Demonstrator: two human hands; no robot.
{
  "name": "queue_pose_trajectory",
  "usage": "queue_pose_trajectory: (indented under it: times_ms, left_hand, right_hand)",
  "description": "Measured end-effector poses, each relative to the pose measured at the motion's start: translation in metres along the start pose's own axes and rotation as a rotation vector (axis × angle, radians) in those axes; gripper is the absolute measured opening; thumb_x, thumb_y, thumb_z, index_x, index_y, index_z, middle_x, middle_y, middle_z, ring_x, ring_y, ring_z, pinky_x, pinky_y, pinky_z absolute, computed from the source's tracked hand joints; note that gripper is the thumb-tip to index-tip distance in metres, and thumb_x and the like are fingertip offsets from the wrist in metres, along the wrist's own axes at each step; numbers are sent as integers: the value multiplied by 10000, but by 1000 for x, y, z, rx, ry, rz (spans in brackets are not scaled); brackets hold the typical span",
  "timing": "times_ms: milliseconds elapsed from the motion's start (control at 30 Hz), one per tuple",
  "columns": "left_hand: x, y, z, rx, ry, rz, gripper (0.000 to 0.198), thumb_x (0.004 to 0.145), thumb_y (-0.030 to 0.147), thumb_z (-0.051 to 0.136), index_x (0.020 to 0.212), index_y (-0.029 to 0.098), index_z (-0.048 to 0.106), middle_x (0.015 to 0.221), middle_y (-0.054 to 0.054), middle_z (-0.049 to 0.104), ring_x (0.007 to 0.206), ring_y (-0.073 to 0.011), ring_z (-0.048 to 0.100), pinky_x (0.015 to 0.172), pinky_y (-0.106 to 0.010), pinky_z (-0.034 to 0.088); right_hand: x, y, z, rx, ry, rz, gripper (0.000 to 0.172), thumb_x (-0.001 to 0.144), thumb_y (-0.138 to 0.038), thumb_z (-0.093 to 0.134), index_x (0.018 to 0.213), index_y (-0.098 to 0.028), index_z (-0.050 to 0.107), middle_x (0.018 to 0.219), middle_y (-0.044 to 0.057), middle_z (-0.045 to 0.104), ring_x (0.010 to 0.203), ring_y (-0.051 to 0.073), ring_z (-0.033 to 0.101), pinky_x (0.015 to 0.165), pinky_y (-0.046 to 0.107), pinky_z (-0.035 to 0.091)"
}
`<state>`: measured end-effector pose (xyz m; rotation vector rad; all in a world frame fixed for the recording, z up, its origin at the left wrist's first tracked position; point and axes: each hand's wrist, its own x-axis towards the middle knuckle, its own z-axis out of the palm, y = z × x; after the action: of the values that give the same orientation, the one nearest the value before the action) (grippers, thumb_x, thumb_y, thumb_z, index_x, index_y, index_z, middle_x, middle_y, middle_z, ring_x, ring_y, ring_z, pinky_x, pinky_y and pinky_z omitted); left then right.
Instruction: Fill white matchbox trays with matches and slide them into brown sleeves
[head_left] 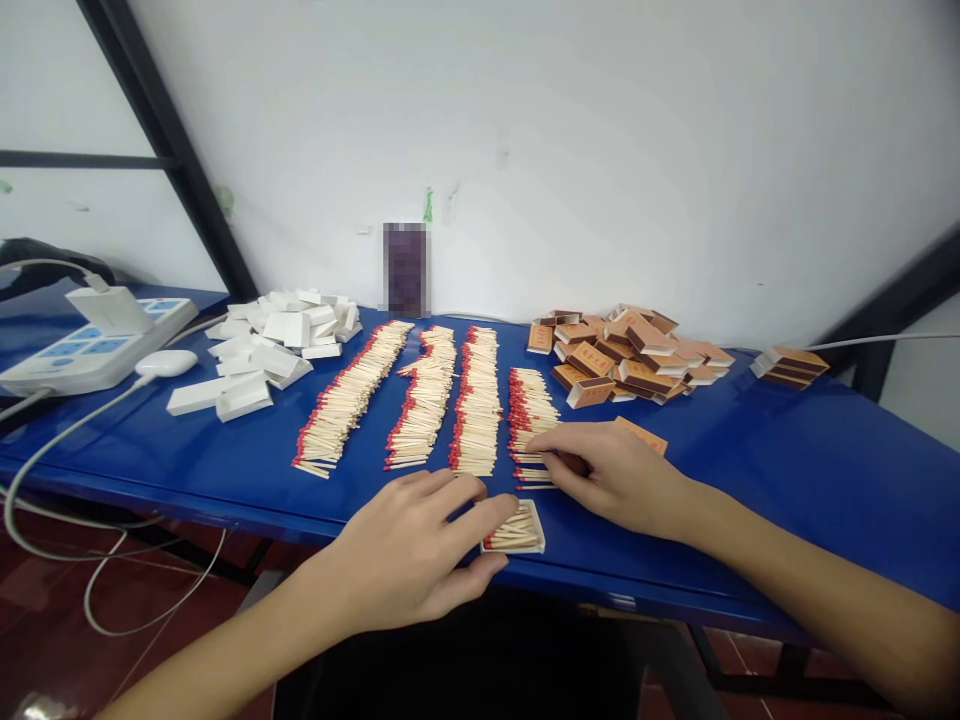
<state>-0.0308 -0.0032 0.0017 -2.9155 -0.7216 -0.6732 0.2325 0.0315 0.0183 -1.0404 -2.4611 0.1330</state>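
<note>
My left hand [427, 545] is closed around a small white matchbox tray [541, 530] at the table's front edge. Red-tipped matches [517, 527] lie inside the tray, partly under my fingers. My right hand [615, 470] is bent over the near end of the rightmost row of matches [532, 400], its fingertips drawn together on some of them; the exact number is hidden. Three longer rows stand to the left: a left row [356, 395], a middle row [424, 400] and another row [478, 400], heads mostly facing left.
White empty trays [285, 330] are heaped at the back left. Orange-brown matchbox sleeves [630, 350] form a pile at the back right, with a small stack [791, 367] farther right. A power strip [97, 345] and white cables occupy the left end. A pixelated dark rectangle [406, 270] leans against the wall.
</note>
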Motion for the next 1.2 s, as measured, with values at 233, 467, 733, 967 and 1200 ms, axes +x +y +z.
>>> queue_pose_trajectory:
  times_ms: [233, 467, 733, 967, 1200]
  left_hand:
    - [1, 0, 0, -1, 0, -1, 304, 1007, 304, 533, 1280, 172, 542, 1017, -63, 653, 847, -238, 657, 693, -373, 560]
    - [1, 0, -1, 9, 10, 5, 301, 1014, 306, 517, 1283, 173, 541, 1014, -62, 654, 841, -236, 657, 698, -373, 558]
    - [2, 0, -1, 13, 6, 7, 288, 1012, 304, 521, 1265, 170, 550, 1013, -67, 660, 839, -235, 663, 697, -364, 558]
    - [2, 0, -1, 11, 12, 6, 282, 1014, 300, 518, 1262, 170, 552, 1013, -67, 662, 846, -235, 665, 700, -367, 563]
    - [2, 0, 0, 11, 8, 0, 293, 1017, 306, 510, 1278, 177, 546, 1030, -66, 660, 858, -240, 668, 706, -379, 566]
  right_hand:
    - [-1, -1, -1, -6, 2, -12, 291, 934, -153, 468, 961, -172, 757, 853, 46, 789, 700, 169, 715, 626, 265, 496]
    - [0, -1, -1, -18, -2, 5, 294, 938, -162, 481, 1041, -166, 757, 945, 48, 805, 791, 193, 749, 690, 292, 538]
    - [-1, 0, -1, -37, -15, -9, 301, 949, -161, 486, 1030, -180, 775, 969, 51, 809, 825, 202, 758, 707, 293, 554]
    - [-2, 1, 0, -39, -18, 5, 296, 940, -156, 499, 1023, -194, 780, 981, 51, 810, 825, 196, 755, 706, 282, 549]
    - [-1, -1, -2, -33, -16, 27, 290, 930, -151, 495, 992, -189, 776, 907, 37, 804, 755, 180, 732, 651, 269, 506]
